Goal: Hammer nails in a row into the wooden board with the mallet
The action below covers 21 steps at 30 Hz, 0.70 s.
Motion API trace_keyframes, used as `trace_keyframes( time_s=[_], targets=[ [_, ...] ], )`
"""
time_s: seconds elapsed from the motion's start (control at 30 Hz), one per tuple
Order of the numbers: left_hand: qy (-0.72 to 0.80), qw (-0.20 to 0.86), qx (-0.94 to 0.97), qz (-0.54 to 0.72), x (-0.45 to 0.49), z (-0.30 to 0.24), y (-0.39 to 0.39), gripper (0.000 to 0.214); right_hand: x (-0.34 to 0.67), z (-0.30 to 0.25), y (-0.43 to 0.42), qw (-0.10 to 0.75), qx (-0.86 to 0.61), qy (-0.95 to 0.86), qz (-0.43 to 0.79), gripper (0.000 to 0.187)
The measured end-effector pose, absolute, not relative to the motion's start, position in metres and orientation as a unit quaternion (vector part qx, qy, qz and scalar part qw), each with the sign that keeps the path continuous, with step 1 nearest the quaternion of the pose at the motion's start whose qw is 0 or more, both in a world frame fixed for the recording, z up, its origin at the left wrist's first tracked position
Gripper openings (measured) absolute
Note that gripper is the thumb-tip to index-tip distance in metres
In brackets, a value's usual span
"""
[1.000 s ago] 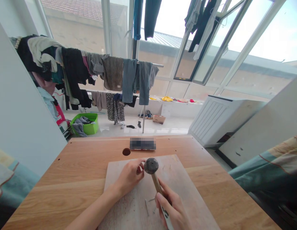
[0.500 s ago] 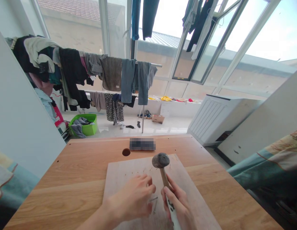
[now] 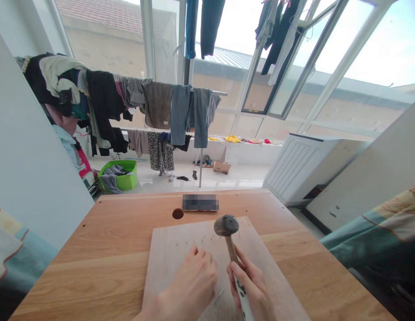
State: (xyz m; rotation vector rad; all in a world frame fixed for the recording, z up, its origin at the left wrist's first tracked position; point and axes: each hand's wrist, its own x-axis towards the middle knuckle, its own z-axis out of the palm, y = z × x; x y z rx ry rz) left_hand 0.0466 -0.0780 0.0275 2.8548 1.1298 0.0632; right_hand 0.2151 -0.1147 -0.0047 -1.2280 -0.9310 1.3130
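My right hand (image 3: 250,283) is wrapped around the handle of a hammer (image 3: 226,225), whose dark, rounded head points away from me above a pale wooden board (image 3: 160,254). Left of it, my left hand (image 3: 197,278) is closed, back of the hand up, low over the board. Its fingertips are hidden, so whatever it may hold cannot be made out. Beyond both hands, a row of small nails (image 3: 203,237) runs across the far part of the board; some lean. A loose nail (image 3: 219,296) lies between my hands.
The board lies on a wooden tabletop (image 3: 103,249) with a round hole (image 3: 177,214). A blurred dark rectangular object (image 3: 200,202) sits near the far edge. Past the table stand a clothes rack (image 3: 201,167) with laundry, a green basin (image 3: 127,179) and a white appliance (image 3: 288,165).
My left hand has turned knuckles-up and its fingers have curled in, moving off the loose nails. Fewer loose nails show beside it. The hammer has barely moved in my right hand.
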Motion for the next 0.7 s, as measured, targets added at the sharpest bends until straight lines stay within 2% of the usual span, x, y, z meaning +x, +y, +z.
trace_keyframes(
  time_s=[0.2,0.43,0.7],
  targets=[
    [0.434,0.104,0.893,0.055,0.022,0.056,-0.062,0.019,0.216,-0.007,-0.115,0.538,-0.513,-0.382,0.549,0.079],
    [0.347,0.106,0.931,0.042,0.033,0.039,-0.079,0.013,0.214,-0.002,-0.114,0.541,-0.513,-0.385,0.544,0.08],
    [0.314,0.11,0.943,0.025,0.034,0.034,-0.079,0.018,0.216,-0.002,-0.115,0.533,-0.511,-0.396,0.546,0.076]
  ],
)
